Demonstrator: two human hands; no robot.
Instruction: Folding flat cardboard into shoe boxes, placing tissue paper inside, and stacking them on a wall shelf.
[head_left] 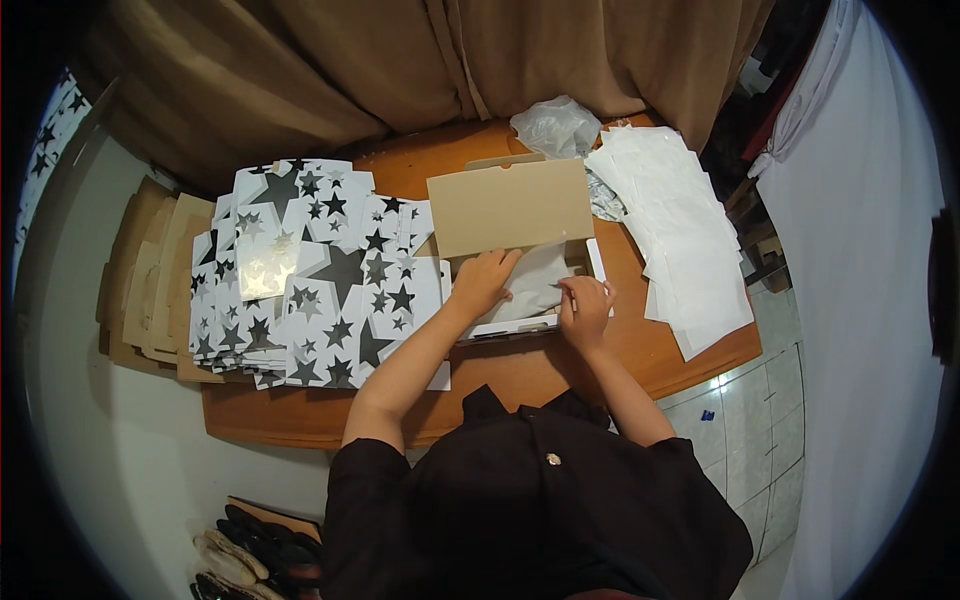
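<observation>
A shallow cardboard box [510,208] stands with its lid up and its plain brown inner side toward me. White sheet paper [535,285] lies inside, creased and partly sticking up. My left hand [484,284] reaches over the box's left side, its fingers bent round the paper's left part. At the front right corner, my right hand [587,308] is closed, with thumb and fingers pinching the paper's right edge close to the box wall. My hands hide part of the box's inside, so I cannot tell what lies under the paper.
Flat star-printed box pieces [340,270] are piled left of the box, and brown cardboard sheets [150,280] lean beyond them. White paper sheets [680,220] fan out at right. A clear plastic bag [557,127] sits behind. Shoes [255,550] lie at lower left.
</observation>
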